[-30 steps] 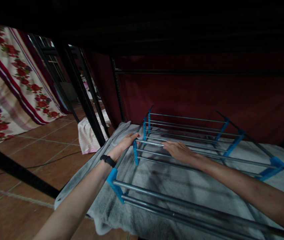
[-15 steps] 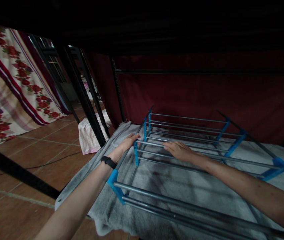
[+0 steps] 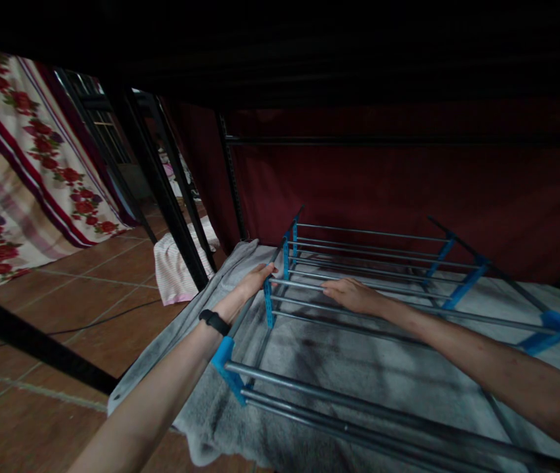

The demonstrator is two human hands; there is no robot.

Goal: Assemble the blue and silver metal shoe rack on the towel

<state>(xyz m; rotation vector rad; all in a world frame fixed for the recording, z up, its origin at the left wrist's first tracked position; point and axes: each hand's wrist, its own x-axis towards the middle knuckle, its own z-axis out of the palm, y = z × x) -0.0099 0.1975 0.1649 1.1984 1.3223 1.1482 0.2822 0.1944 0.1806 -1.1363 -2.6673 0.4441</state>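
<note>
A rack of grey metal tubes with blue plastic connectors, like a shoe rack, lies on a grey blanket (image 3: pixel 304 387). My left hand (image 3: pixel 256 281), with a black band on the wrist, is closed around one blue connector (image 3: pixel 269 303) on the rack's left side. Its fingertips are partly hidden behind that joint. Just to the right, my right hand (image 3: pixel 351 294) grips a metal tube (image 3: pixel 300 284) that runs out of the same connector. Nearer to me, another blue connector (image 3: pixel 229 368) carries further tubes; more blue connectors (image 3: pixel 465 284) line the rack's right side.
Black metal posts (image 3: pixel 162 177) stand at the left, and a dark surface hangs low overhead. A dark red cloth (image 3: pixel 383 184) covers the back. Beyond the posts are a floral curtain (image 3: pixel 38 144), a striped cloth (image 3: pixel 176 266) and a cable (image 3: pixel 102 322) on the tiled floor.
</note>
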